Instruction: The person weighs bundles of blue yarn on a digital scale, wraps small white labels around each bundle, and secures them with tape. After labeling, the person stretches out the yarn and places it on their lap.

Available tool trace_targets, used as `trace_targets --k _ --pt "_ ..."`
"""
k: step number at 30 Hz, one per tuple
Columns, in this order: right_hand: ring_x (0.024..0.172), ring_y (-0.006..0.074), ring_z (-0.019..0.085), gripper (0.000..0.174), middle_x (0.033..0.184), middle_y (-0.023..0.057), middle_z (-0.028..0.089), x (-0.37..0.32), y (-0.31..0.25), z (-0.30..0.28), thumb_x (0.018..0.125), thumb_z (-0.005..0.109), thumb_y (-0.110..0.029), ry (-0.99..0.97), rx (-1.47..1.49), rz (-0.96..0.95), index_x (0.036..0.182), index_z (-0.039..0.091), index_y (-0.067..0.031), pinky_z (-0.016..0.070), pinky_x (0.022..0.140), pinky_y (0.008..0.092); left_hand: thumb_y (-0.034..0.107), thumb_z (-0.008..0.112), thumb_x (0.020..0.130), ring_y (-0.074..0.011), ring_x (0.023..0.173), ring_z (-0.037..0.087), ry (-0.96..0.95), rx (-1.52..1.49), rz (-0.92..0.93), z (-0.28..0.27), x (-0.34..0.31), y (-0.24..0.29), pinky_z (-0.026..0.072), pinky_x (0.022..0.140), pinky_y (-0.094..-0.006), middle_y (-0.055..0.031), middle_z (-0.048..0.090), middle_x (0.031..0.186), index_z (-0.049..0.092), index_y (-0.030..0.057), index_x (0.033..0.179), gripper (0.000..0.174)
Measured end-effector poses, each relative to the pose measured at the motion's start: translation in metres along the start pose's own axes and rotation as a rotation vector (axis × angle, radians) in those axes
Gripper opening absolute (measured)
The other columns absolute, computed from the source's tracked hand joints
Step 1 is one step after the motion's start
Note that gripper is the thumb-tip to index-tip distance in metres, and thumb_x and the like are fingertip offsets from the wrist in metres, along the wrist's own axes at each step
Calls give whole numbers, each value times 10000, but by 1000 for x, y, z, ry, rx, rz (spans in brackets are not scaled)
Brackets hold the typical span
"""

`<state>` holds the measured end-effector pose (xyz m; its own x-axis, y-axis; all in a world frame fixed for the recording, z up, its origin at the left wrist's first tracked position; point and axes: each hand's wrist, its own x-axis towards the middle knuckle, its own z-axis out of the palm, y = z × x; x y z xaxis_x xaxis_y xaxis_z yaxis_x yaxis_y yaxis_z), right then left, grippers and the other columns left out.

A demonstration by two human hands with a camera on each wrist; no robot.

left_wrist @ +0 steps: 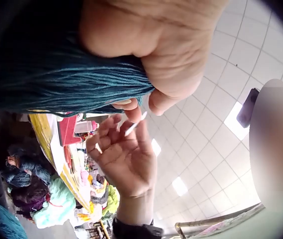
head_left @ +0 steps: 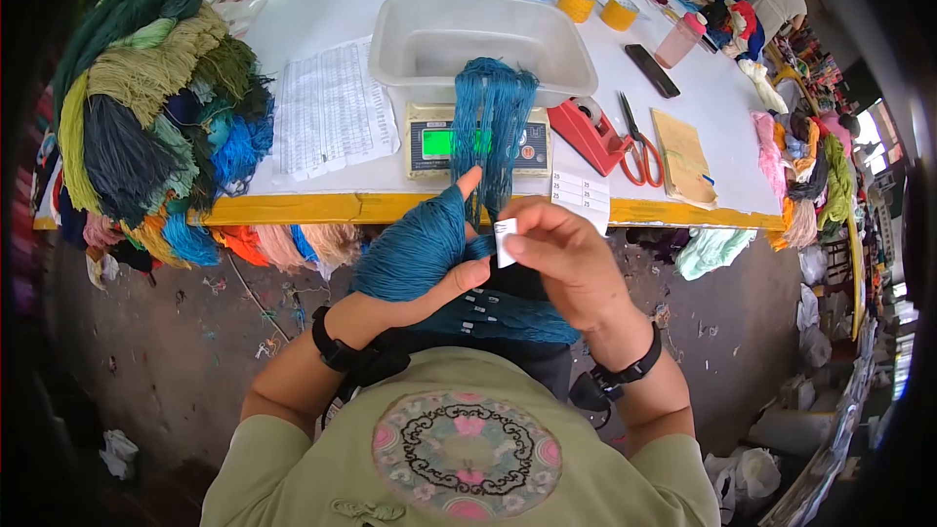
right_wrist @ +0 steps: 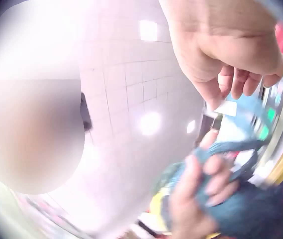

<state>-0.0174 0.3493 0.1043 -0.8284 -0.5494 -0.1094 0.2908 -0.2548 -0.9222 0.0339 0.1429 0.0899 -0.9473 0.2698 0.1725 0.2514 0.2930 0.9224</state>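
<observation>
The left hand (head_left: 444, 283) holds a thick bundle of teal yarn (head_left: 410, 249), with the thumb on its near side and a finger pointing up. Between thumb and fingers, the right hand (head_left: 571, 263) pinches a small white label (head_left: 506, 242) beside the gathered yarn. More teal yarn (head_left: 493, 117) hangs over the front of a scale (head_left: 426, 164) with a lit green display. In the left wrist view the yarn (left_wrist: 81, 84) runs into the left hand (left_wrist: 151, 45), and the label (left_wrist: 135, 124) is at the right hand's (left_wrist: 124, 159) fingertips. The right wrist view is blurred.
A grey tub (head_left: 390, 39) rests on the scale. To its right are a red tape dispenser (head_left: 590, 135), scissors (head_left: 644, 161), a phone (head_left: 652, 70) and a notepad (head_left: 683, 161). Written sheets (head_left: 332, 107) and piled yarn (head_left: 146, 98) lie left. Teal skeins (head_left: 517, 320) lie across the lap.
</observation>
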Motion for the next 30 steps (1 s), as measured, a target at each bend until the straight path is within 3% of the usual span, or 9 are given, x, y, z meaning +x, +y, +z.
trace_targets --k 3,6,8,10,13,15,18,27,30 --pt "926 103 580 114 1043 5 607 11 9 8 878 726 -59 -51 -26 43 948 637 -52 457 847 247 188 681 884 -291 942 620 112 162 172 4 1 -5 469 903 -388 -136 644 980 221 -41 1531 827" --pt "892 91 586 145 994 6 617 20 19 12 916 692 -81 -94 -150 50 1022 599 -46 466 807 238 128 695 873 -237 992 611 150 236 111 -1 -5 -4 469 930 -343 -112 650 1008 246 -26 1536 815" --pt "856 79 589 196 975 20 627 23 20 16 949 655 -96 -188 -337 -147 1104 550 -38 471 762 237 110 701 862 -253 969 624 171 289 138 -3 -7 -3 482 900 -349 -121 653 1002 269 -20 1529 805" --pt "821 74 592 225 923 20 635 24 20 17 955 646 -98 -213 -347 -120 1137 527 -41 469 748 233 91 707 851 -270 945 637 181 337 172 -4 -9 3 496 871 -355 -129 656 996 292 -13 1523 797" --pt "757 66 594 273 817 21 642 23 11 16 950 651 -93 -213 -495 -132 1175 501 -51 459 716 223 77 716 842 -296 877 654 190 384 6 -3 -10 9 515 786 -381 -128 663 955 444 0 1435 657" --pt "728 61 593 293 765 21 642 19 0 18 940 664 -87 -195 -633 -166 1180 498 -59 452 698 217 89 732 833 -294 805 658 352 397 346 -1 -8 -6 513 708 -388 -118 664 905 564 15 1300 501" --pt "680 51 560 351 683 19 620 17 -5 20 908 696 -59 -136 -806 -237 1192 490 -69 431 657 212 83 743 827 -291 801 660 205 531 194 -10 -10 -2 513 699 -378 -120 669 878 616 15 1188 389" --pt "671 41 532 303 688 18 635 22 6 19 888 702 -24 -57 -671 -306 1080 470 -63 418 624 213 76 763 815 -193 731 640 365 240 109 -4 -10 -3 501 712 -332 -53 660 814 403 -5 1464 746" --pt "691 38 544 271 714 20 651 21 5 19 902 684 -23 -66 -719 -294 1060 466 -57 423 630 211 71 767 813 -190 736 638 398 240 163 -3 -12 -4 503 709 -332 -48 652 800 448 7 1421 689"
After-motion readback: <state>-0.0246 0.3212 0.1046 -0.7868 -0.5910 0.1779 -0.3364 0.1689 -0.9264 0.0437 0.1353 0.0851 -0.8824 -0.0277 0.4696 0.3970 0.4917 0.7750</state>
